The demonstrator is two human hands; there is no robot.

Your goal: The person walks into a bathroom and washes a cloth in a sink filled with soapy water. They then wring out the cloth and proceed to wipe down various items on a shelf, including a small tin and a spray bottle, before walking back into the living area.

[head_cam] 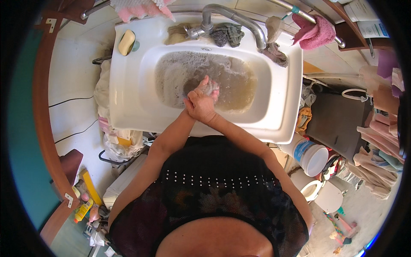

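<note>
Over the murky, sudsy water [234, 83] in a white sink [125, 93], my two hands are together. My right hand [201, 104] curls around my left wrist area. My left hand [210, 88] is farther forward, wet and covered with pale suds, its thumb pointing up. Whether it holds anything cannot be made out. Behind the hands, a chrome faucet [236, 17] arches toward the right. Small wet dark cloths [232, 33] lie at its base, and a tan cloth [179, 33] lies left of it. Another brownish cloth [275, 55] rests on the right rim.
A beige soap bar [127, 42] sits on the sink's back left corner. A pink towel [314, 32] hangs on a metal rail at the upper right. Below the sink's right side is a white plastic bucket [314, 159]. Plastic bags [120, 147] bulge at the left.
</note>
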